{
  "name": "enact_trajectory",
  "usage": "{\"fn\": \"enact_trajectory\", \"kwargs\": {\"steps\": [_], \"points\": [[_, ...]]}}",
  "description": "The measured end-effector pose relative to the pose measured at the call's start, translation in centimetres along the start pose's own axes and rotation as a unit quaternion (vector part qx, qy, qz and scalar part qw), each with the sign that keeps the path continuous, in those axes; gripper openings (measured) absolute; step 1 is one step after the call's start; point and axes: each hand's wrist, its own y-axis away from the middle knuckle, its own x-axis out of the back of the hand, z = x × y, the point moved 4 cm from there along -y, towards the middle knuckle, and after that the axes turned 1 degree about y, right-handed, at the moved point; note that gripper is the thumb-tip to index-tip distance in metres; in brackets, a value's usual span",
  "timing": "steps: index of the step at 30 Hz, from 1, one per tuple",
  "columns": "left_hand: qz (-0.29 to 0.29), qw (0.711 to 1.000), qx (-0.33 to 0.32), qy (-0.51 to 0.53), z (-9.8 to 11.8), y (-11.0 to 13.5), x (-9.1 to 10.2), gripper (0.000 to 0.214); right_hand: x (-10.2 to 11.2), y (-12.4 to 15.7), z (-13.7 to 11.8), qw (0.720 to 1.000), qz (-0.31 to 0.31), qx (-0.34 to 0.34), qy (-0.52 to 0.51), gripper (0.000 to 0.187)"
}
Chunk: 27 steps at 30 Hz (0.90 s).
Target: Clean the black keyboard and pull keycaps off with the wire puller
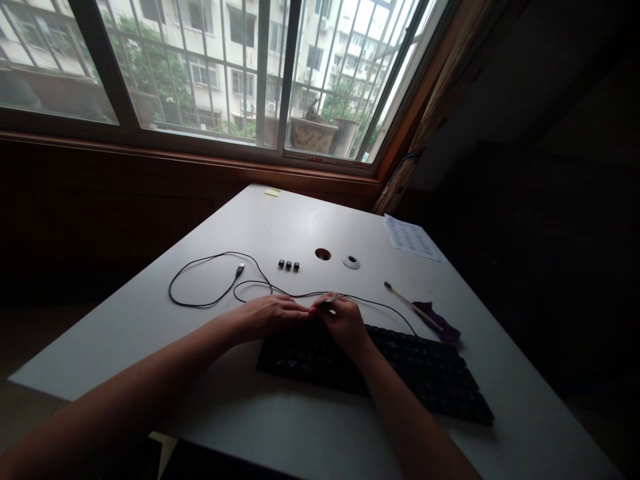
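A black keyboard (pixel 425 373) lies slantwise on the white table, and both hands are over its upper left part. My right hand (pixel 345 323) is closed in a pinch around a small, thin, metallic-looking tool (pixel 330 302), whose exact kind I cannot make out. From the left, my left hand (pixel 273 315) reaches across the keyboard's far edge with its fingers stretched out. Its fingertips meet those of the right hand. The keys under both hands are hidden. Beyond them, several small black keycaps (pixel 289 265) sit in a row on the table.
A black cable (pixel 200 306) with a USB plug (pixel 240 270) loops across the white table (pixel 220 227). A thin brush (pixel 413 305) rests on a dark purple cloth (pixel 440 323) at right. Farther back are a round hole (pixel 323 255), its grey cover (pixel 351 262) and a printed sheet (pixel 413 238).
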Motion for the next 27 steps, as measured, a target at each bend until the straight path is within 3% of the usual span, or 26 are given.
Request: {"fn": "enact_trajectory", "kwargs": {"steps": [7,12,16,21,27], "points": [[0.036,0.999,0.027,0.018,-0.8,0.3,-0.4,0.048,0.4,-0.3,0.4,0.998,0.02,-0.064,0.01,0.013],[0.099,0.991,0.047,0.072,-1.1,0.1,-0.3,0.027,0.5,-0.2,1.5,0.988,0.023,-0.137,-0.068,0.022],[0.121,0.98,0.117,0.105,-1.2,-0.2,-0.4,0.02,0.3,-0.1,2.2,0.974,0.018,-0.185,-0.132,0.028],[0.136,0.966,0.167,0.142,-0.9,-0.5,-0.6,0.024,0.4,-0.3,1.8,0.963,-0.006,-0.192,-0.191,0.023],[0.162,0.96,0.159,0.166,-0.6,-0.9,-0.3,0.024,0.5,-0.5,1.0,0.955,-0.045,-0.164,-0.242,0.018]]}}
